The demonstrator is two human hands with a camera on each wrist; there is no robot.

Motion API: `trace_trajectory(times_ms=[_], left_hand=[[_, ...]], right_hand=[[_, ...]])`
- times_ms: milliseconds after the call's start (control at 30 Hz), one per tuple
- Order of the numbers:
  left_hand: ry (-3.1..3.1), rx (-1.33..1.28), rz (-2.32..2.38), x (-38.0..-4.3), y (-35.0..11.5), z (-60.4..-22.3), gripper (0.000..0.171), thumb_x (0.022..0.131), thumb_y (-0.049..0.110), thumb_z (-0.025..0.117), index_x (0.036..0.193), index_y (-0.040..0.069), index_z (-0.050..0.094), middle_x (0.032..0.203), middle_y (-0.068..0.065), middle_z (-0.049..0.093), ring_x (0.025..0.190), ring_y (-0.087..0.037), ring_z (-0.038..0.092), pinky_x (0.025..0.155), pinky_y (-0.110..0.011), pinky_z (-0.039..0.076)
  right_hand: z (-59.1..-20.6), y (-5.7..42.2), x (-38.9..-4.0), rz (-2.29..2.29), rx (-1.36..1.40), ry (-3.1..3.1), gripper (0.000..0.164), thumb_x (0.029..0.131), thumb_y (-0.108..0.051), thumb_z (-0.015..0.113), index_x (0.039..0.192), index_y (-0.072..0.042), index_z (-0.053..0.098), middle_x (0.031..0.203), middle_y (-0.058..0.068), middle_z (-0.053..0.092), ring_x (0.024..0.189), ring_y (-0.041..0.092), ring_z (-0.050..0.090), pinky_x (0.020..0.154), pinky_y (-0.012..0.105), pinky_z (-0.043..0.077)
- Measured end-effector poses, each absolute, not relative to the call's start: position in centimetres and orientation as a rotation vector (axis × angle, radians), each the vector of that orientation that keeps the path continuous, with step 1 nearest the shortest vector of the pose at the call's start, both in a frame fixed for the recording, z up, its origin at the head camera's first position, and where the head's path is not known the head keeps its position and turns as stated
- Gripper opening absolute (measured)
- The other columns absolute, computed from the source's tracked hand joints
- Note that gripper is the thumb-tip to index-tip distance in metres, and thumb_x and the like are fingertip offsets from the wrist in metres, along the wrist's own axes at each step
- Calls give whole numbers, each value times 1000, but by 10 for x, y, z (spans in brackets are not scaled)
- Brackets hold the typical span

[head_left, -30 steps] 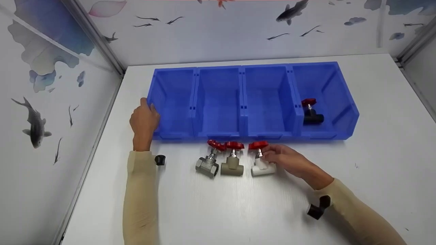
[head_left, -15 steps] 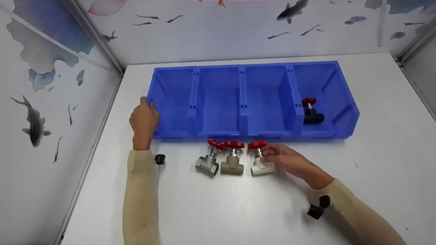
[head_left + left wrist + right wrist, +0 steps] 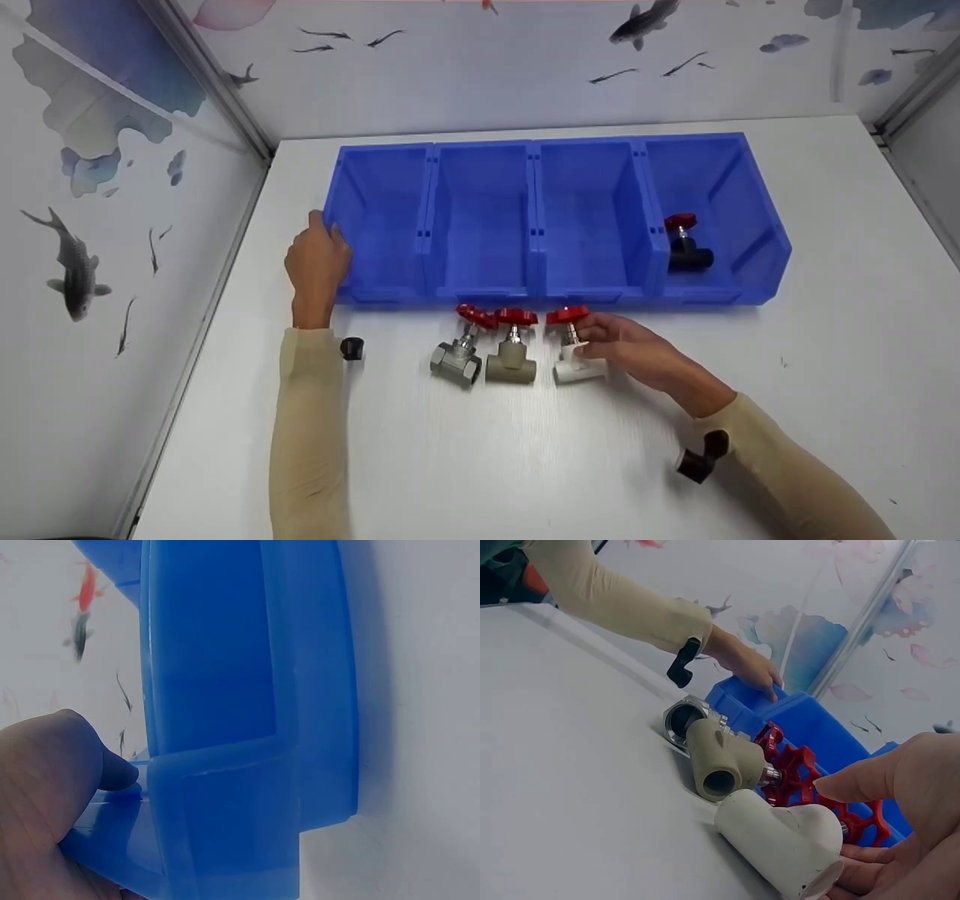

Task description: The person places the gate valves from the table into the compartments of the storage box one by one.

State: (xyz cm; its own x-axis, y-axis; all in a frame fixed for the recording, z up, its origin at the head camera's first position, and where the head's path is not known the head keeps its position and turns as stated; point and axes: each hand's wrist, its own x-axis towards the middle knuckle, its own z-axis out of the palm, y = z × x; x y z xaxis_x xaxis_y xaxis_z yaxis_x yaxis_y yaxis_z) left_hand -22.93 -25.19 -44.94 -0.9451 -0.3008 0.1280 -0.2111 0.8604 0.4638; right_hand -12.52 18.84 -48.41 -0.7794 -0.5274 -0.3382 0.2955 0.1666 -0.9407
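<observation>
My left hand (image 3: 318,264) grips the side wall of the leftmost blue bin (image 3: 382,225); in the left wrist view its thumb (image 3: 118,769) lies over the bin's edge. The right hand (image 3: 649,358) holds a white valve (image 3: 579,367) with a red handwheel, thumb on one side and fingers on the other. In the right wrist view the white valve's body (image 3: 780,840) lies on the table below my thumb. To its left are a tan valve (image 3: 511,364) and a silver metal valve (image 3: 456,363), both with red handwheels.
Blue bins stand in a joined row along the back. A black valve (image 3: 688,253) with a red handwheel lies in the rightmost bin (image 3: 772,247). The valves on the white table (image 3: 465,465) lie close before the bins' front edges. Patterned walls enclose the back and sides.
The right hand's fingers have shifted very slightly left at the white valve. The left hand keeps its place on the bin, and the other valves have not moved.
</observation>
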Motion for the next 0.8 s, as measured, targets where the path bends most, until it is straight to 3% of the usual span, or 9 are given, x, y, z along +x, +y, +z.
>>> trace_trajectory(times_ms=[233, 567, 800], left_hand=[[-2846, 405, -668, -231, -254, -450, 42, 106, 25, 40, 138, -2, 46, 118, -30, 64, 102, -48, 64, 82, -58, 51], [-2843, 391, -674, -230, -252, -450, 42, 105, 21, 39, 139, -4, 45, 120, -32, 63, 103, -50, 64, 83, -60, 51], [-2852, 400, -687, -231, -253, -450, 43, 106, 23, 38, 139, -3, 45, 123, -31, 62, 106, -48, 63, 86, -59, 50]], right_hand=[[-483, 189, -126, -1666, -224, 1839, 43, 91, -9, 68, 125, 7, 47, 116, 8, 57, 108, 17, 55, 98, 31, 42], [-478, 188, -126, -1665, -239, 1833, 55, 92, -10, 66, 136, 9, 40, 131, 23, 51, 116, 23, 53, 98, 31, 43], [-477, 188, -126, -1622, -260, 1874, 55, 91, -10, 67, 138, 5, 42, 134, 23, 51, 119, 28, 54, 96, 30, 46]])
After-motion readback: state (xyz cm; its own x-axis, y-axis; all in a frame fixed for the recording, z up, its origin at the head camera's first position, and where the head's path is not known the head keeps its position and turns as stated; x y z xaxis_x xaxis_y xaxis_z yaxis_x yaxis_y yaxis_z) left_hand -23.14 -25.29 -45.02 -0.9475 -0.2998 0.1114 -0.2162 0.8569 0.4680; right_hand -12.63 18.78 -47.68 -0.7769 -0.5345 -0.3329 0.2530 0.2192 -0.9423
